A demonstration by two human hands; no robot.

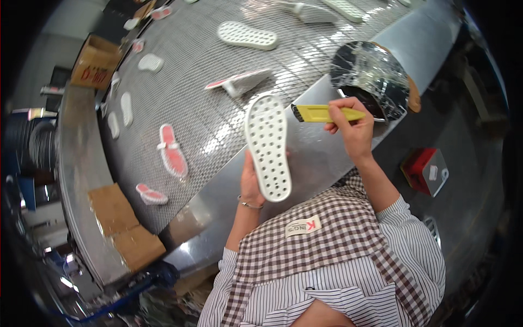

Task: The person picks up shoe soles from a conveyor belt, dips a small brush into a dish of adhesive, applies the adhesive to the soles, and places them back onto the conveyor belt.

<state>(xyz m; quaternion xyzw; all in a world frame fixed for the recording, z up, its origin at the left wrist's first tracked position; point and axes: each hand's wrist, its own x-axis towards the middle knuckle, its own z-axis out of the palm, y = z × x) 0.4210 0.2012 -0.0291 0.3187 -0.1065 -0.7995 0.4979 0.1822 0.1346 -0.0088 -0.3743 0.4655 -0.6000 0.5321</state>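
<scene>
The left hand holds a white, sole-shaped piece dotted with round holes over a smooth grey metal ledge. The right hand pinches a flat yellow tool, its dark end near the piece.

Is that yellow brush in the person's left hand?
No, the right hand holds the yellow brush, while the left hand holds a white sole dotted with holes.
</scene>
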